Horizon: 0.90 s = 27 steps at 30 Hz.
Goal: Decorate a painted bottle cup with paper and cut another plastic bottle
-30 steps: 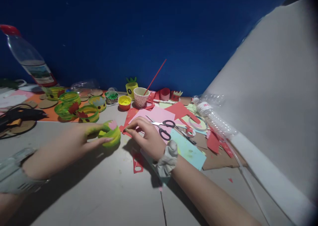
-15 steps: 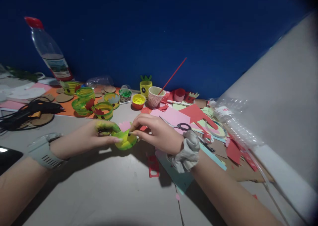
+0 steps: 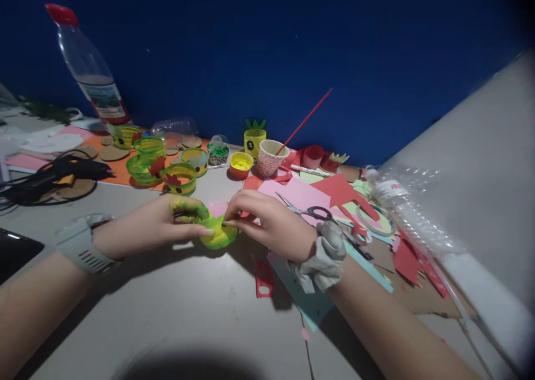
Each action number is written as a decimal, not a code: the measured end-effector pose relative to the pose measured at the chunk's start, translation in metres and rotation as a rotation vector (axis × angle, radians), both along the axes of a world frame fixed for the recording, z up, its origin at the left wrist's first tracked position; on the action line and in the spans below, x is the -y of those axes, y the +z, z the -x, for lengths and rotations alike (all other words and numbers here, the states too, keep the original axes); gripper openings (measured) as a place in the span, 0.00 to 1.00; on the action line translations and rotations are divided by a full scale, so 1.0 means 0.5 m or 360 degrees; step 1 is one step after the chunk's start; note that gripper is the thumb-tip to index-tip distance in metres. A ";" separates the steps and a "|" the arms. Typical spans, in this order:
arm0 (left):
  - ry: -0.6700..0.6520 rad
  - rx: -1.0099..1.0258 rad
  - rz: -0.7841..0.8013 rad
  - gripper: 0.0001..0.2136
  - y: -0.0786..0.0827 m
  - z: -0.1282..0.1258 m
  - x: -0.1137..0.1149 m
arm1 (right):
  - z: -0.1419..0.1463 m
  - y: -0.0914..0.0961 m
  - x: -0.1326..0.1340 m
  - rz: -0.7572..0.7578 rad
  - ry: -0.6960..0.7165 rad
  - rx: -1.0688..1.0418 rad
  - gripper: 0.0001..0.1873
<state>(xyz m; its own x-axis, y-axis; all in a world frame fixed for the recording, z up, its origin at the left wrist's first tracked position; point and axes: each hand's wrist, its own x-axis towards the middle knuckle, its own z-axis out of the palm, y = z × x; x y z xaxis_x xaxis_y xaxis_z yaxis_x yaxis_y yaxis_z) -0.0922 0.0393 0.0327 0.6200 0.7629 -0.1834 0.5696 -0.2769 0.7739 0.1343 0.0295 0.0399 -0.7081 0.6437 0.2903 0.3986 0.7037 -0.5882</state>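
left fingers [image 3: 193,232] hold a green-yellow ring [image 3: 219,237]; right fingers [image 3: 244,227] touch it (grip unclear).

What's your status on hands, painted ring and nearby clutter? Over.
Left hand holding green-yellow painted ring. Right hand at its right side, pinch unclear. Pink paper piece at ring's far edge; scissors just beyond right hand.

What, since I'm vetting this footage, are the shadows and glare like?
Head view: dark shadows below the left hand and right hand on the table; head view: small white glare spot on the black object at left, upper right corner darkened.
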 end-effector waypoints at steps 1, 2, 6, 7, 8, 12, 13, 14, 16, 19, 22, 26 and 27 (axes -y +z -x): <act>-0.0013 -0.0006 -0.0011 0.12 0.000 0.000 0.000 | 0.000 -0.001 0.000 0.0007 0.0001 0.0003 0.03; -0.0025 -0.0010 -0.0021 0.12 0.001 0.000 -0.001 | 0.000 -0.002 -0.001 0.0014 0.0002 0.0004 0.03; -0.0036 -0.0015 -0.0031 0.12 0.002 0.001 -0.001 | 0.000 -0.006 -0.001 0.0057 -0.0006 -0.0007 0.03; -0.0031 -0.0012 -0.0033 0.12 0.002 0.001 -0.001 | 0.001 -0.007 -0.001 0.0067 -0.0014 -0.0012 0.03; -0.0028 -0.0014 -0.0035 0.13 0.002 0.001 0.000 | 0.001 -0.007 0.000 0.0071 -0.0022 -0.0018 0.03; -0.0032 -0.0039 -0.0045 0.13 0.000 0.004 0.001 | 0.002 -0.012 0.001 0.0094 -0.0039 -0.0051 0.03; -0.0035 -0.0040 -0.0045 0.13 0.000 0.004 0.001 | 0.003 -0.014 0.001 0.0104 -0.0046 -0.0065 0.03; -0.0037 -0.0040 -0.0042 0.13 0.000 0.004 0.001 | 0.003 -0.016 0.001 0.0114 -0.0054 -0.0084 0.03; -0.0035 -0.0036 -0.0044 0.13 0.000 0.004 0.001 | 0.004 -0.021 0.001 0.0138 -0.0070 -0.0130 0.03; -0.0027 -0.0030 -0.0040 0.14 0.003 0.002 0.001 | 0.005 -0.027 0.001 0.0175 -0.0084 -0.0192 0.03; -0.0015 -0.0024 -0.0019 0.14 0.007 -0.001 0.002 | 0.004 -0.031 0.001 0.0191 -0.0087 -0.0215 0.03; 0.0010 -0.0014 0.0003 0.13 0.008 -0.001 0.004 | 0.003 -0.032 0.002 0.0208 -0.0062 -0.0228 0.03; 0.0007 -0.0010 0.0000 0.13 0.008 -0.001 0.004 | 0.003 -0.033 0.002 0.0211 -0.0060 -0.0235 0.03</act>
<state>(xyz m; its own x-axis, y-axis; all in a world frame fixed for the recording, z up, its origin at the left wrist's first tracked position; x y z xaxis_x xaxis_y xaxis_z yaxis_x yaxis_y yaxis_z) -0.0918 0.0372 0.0367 0.6155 0.7655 -0.1874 0.5758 -0.2744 0.7702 0.1327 0.0286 0.0236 -0.6387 0.7086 0.3001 0.3259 0.6023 -0.7287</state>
